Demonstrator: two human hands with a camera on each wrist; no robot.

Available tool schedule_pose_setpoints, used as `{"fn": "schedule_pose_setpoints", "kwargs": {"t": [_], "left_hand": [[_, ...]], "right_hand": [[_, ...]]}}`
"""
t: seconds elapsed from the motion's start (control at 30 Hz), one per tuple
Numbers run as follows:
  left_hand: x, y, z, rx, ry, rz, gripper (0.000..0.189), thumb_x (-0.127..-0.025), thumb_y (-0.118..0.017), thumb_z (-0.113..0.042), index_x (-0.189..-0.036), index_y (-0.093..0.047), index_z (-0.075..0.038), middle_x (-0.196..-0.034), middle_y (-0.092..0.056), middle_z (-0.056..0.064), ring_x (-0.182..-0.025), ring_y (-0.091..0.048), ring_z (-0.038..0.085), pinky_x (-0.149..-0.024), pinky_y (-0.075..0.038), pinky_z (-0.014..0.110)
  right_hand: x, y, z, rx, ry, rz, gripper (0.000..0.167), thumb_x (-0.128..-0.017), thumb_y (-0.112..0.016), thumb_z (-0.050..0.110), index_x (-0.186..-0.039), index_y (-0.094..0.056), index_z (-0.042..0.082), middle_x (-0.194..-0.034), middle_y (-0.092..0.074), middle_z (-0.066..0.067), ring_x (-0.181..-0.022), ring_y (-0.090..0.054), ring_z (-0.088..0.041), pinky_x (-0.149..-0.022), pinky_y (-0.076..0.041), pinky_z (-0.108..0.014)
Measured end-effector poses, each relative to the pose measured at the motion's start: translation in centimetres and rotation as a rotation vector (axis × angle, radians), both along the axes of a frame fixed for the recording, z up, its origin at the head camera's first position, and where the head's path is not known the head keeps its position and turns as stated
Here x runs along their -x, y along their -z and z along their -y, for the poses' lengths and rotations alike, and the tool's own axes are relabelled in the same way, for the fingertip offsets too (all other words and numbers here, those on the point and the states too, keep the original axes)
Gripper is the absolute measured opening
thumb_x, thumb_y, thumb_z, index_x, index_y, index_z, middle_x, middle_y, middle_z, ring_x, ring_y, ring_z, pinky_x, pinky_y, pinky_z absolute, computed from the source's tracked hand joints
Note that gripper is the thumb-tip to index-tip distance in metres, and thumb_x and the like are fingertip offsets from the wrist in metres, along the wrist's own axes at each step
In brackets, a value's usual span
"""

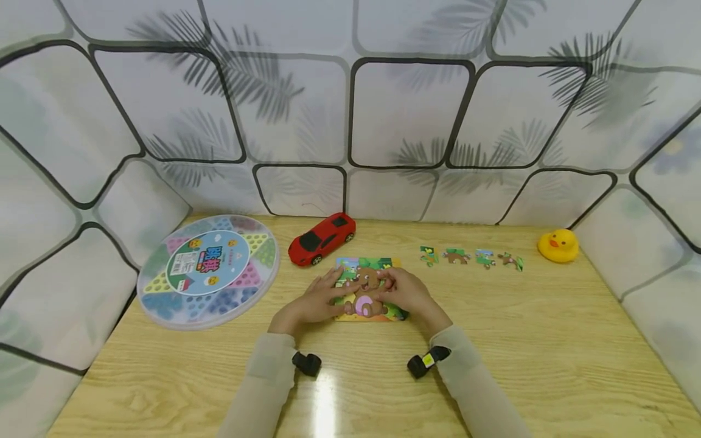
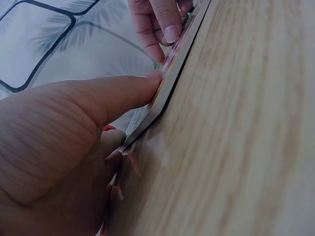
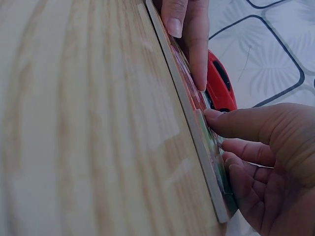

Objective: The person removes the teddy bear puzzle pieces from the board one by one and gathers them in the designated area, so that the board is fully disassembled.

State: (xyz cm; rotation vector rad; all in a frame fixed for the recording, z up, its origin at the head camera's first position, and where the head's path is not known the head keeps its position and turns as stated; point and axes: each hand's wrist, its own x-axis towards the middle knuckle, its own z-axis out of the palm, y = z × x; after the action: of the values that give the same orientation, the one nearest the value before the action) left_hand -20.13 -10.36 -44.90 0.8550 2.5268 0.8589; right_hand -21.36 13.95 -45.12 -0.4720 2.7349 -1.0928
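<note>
A jigsaw puzzle board with a brown cartoon bear lies flat on the table in front of me. My left hand rests on its left side with fingers spread, and the left thumb touches the lower part of the picture. Over the board's right side, my right hand has its thumb and fingers bent around a puzzle piece. This piece sits slightly raised at the board's right edge in the right wrist view. The fingers hide part of the bear picture.
Several loose puzzle pieces lie in a row right of the board. A red toy car stands behind it. To the left is a round Chinese checkers board; a yellow rubber duck sits far right. A patterned cloth wall borders the table.
</note>
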Motion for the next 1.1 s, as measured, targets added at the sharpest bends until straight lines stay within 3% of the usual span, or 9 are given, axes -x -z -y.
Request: {"fn": "schedule_pose_setpoints", "kwargs": {"t": [0.43, 0.67, 0.87, 1.1], "left_hand": [[0.2, 0.19, -0.09, 0.044, 0.01, -0.011, 0.055, -0.094, -0.052, -0.04, -0.145, -0.04, -0.023, -0.157, -0.005, 0.017, -0.145, 0.002, 0.031, -0.112, 0.001, 0.056], [0.18, 0.14, -0.1, 0.04, 0.01, -0.003, 0.055, -0.094, -0.051, -0.039, -0.146, -0.039, -0.024, -0.157, -0.004, 0.017, -0.145, 0.003, 0.031, -0.112, 0.002, 0.055], [0.11, 0.28, -0.02, 0.021, -0.003, 0.006, 0.054, -0.095, -0.053, -0.038, -0.145, -0.039, -0.024, -0.158, -0.003, 0.016, -0.144, 0.004, 0.031, -0.112, 0.002, 0.055], [0.06, 0.28, -0.06, 0.014, -0.007, 0.003, 0.053, -0.095, -0.054, -0.036, -0.145, -0.039, -0.025, -0.158, -0.003, 0.015, -0.145, 0.004, 0.03, -0.112, 0.002, 0.055]], "right_hand": [[-0.41, 0.01, -0.02, 0.011, 0.004, -0.021, 0.04, -0.082, -0.074, 0.018, -0.116, -0.056, 0.006, -0.082, -0.057, -0.001, -0.066, -0.05, -0.012, -0.059, -0.041, -0.028], [-0.89, -0.16, -0.3, 0.148, -0.009, -0.018, 0.04, -0.083, -0.074, 0.027, -0.112, -0.055, 0.007, -0.088, -0.06, -0.004, -0.07, -0.055, -0.014, -0.061, -0.044, -0.029], [-0.51, 0.46, -0.32, 0.251, 0.032, 0.064, 0.032, -0.086, -0.071, 0.016, -0.112, -0.056, 0.004, -0.093, -0.064, -0.009, -0.072, -0.056, -0.015, -0.064, -0.046, -0.029], [-0.42, 0.44, -0.25, 0.455, 0.092, 0.134, 0.024, -0.088, -0.066, 0.006, -0.107, -0.056, -0.006, -0.091, -0.066, -0.015, -0.072, -0.059, -0.012, -0.066, -0.05, -0.026]]}}
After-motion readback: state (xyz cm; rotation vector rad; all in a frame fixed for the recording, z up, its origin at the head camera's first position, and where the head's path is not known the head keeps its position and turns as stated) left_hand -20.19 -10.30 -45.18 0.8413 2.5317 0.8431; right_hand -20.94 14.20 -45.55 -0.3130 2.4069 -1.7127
